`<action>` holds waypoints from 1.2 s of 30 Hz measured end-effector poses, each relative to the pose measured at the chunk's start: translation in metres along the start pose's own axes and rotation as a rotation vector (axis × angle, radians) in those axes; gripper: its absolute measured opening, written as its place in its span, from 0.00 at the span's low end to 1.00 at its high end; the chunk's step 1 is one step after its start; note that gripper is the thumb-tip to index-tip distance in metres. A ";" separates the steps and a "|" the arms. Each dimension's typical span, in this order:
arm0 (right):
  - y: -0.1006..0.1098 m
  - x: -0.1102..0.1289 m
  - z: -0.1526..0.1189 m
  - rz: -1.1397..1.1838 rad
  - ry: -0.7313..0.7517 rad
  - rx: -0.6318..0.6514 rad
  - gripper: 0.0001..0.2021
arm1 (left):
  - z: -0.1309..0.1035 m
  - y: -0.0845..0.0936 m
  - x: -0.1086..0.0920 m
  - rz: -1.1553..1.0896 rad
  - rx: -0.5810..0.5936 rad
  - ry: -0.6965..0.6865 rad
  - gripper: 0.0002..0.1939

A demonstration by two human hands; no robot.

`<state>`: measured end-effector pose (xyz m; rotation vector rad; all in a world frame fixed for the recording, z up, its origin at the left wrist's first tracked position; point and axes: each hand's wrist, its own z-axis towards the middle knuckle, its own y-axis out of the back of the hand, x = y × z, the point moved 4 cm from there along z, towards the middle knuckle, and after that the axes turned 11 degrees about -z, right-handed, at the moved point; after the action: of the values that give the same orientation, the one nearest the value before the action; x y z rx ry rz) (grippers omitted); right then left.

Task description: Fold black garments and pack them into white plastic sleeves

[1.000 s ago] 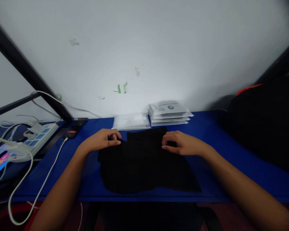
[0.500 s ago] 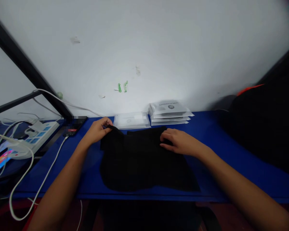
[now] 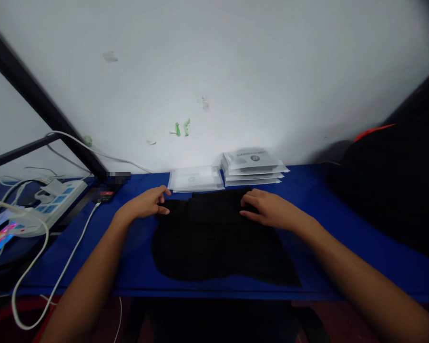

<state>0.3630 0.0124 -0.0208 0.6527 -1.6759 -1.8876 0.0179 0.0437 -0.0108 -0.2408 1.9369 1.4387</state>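
Fingers of the left hand [image 3: 143,203] parted at the now lowered far-left corner of black fabric [image 3: 218,238], pinched up half a second earlier; right hand [image 3: 270,208] with fingers curled, grip indeterminable. Fabric spreads between and below the fingers.

Light pools on the wall [image 3: 236,76] (dimmer outward), leaving the black cloth [image 3: 218,243] nearly featureless
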 end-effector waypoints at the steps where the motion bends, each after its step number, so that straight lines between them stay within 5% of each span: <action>1: 0.000 0.000 0.000 0.003 0.002 -0.002 0.08 | 0.002 -0.001 0.004 0.067 -0.025 0.007 0.23; 9: 0.000 0.000 0.001 -0.010 0.003 0.013 0.08 | 0.005 -0.002 0.010 0.215 -0.015 0.069 0.21; 16: 0.007 0.003 0.000 0.041 0.011 -0.054 0.11 | 0.001 0.009 0.007 0.040 -0.055 0.061 0.11; 22: 0.015 0.012 0.000 0.216 0.030 -0.057 0.17 | 0.000 0.036 0.024 -0.404 -0.636 0.164 0.27; 25: 0.013 0.015 0.001 0.243 0.036 -0.043 0.18 | 0.002 0.030 0.015 -0.470 -0.890 -0.022 0.29; 28: 0.010 0.016 0.002 0.253 0.053 -0.032 0.18 | 0.004 0.007 -0.007 -0.396 -0.964 -0.236 0.24; 30: 0.008 0.017 0.002 0.247 0.060 -0.030 0.18 | 0.006 -0.014 -0.025 -0.264 -0.869 -0.337 0.21; 34: 0.007 0.017 0.001 0.231 0.071 -0.041 0.16 | 0.011 -0.053 -0.049 0.023 -0.323 -0.461 0.13; 36: 0.006 0.017 0.001 0.227 0.072 -0.036 0.16 | 0.011 -0.058 -0.050 0.045 -0.174 -0.450 0.11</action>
<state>0.3497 0.0012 -0.0148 0.4880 -1.5947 -1.7098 0.0902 0.0203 -0.0248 0.0487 1.4650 1.5382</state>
